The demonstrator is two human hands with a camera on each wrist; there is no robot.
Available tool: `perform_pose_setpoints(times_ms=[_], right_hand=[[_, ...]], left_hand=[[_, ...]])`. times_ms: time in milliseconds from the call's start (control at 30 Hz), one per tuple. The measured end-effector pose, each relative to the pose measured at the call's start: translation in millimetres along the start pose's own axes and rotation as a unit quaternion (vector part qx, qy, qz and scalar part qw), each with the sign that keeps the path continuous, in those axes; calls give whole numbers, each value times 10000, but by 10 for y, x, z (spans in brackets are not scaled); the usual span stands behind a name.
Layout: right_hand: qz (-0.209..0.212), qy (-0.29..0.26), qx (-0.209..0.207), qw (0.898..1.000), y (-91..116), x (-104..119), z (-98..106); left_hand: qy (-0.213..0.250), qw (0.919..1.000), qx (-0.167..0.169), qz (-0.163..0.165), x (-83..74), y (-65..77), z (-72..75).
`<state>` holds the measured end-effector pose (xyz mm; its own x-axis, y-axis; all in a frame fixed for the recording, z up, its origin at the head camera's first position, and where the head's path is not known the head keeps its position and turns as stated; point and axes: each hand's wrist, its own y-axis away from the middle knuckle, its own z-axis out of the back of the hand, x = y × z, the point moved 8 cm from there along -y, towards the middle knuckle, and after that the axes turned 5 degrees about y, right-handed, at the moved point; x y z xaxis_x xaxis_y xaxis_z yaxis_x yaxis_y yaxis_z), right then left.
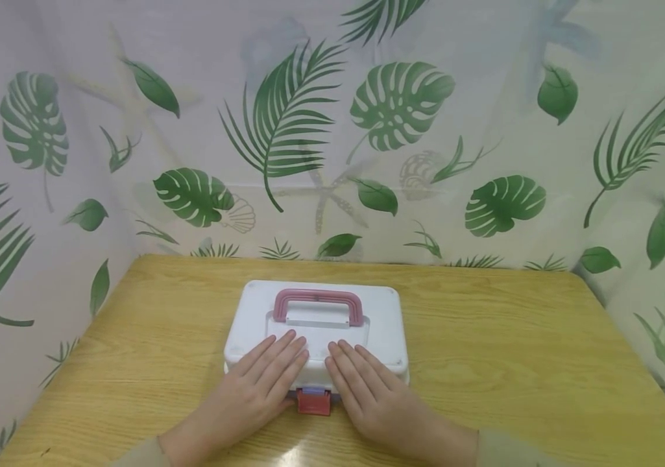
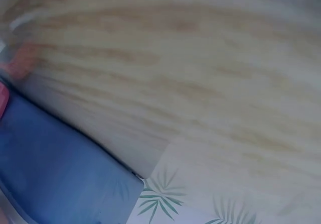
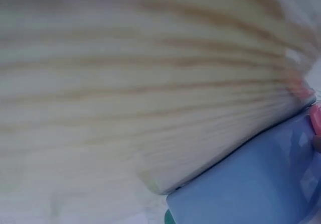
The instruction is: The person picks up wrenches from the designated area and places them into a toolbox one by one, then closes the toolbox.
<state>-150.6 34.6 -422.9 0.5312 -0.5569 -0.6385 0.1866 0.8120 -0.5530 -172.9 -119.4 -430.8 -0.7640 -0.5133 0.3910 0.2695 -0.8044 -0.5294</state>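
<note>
A white box with a hinged-looking lid [image 1: 320, 301] lies near the middle of the table, its pinkish-red carry handle [image 1: 317, 296] folded down toward the back. My left hand [image 1: 259, 392] rests with straight fingers over the lid's front left part, and my right hand [image 1: 375, 399] does the same on the right. Between them, the red latch [image 1: 314, 403] juts from the front edge below a small purple piece [image 1: 313, 390]. Both wrist views show the box's bluish front side [image 2: 70, 163], with a bit of the red latch [image 3: 316, 117] at the frame edge.
The box stands on a yellow wood-grain table [image 1: 501, 363]. Behind and to both sides hangs a pale curtain [image 1: 484, 97] printed with green leaves, meeting the table's back edge.
</note>
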Motion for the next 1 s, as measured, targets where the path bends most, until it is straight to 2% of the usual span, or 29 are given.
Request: perform_pose_setpoints(times_ms=[233, 500, 733, 1000], right_hand=[[138, 153, -448, 9988, 17, 14, -33], [295, 95, -984, 9947, -41, 13, -28], [356, -35, -1173, 9924, -66, 7, 18], [502, -145, -1188, 9915, -32, -5, -7]], left_hand=[[1, 9999, -101, 11, 0, -17, -16], [-49, 9991, -423, -78, 3, -17, 14], [-35, 9986, -530, -78, 5, -34, 40], [-60, 9989, -441, -158, 10, -24, 36]])
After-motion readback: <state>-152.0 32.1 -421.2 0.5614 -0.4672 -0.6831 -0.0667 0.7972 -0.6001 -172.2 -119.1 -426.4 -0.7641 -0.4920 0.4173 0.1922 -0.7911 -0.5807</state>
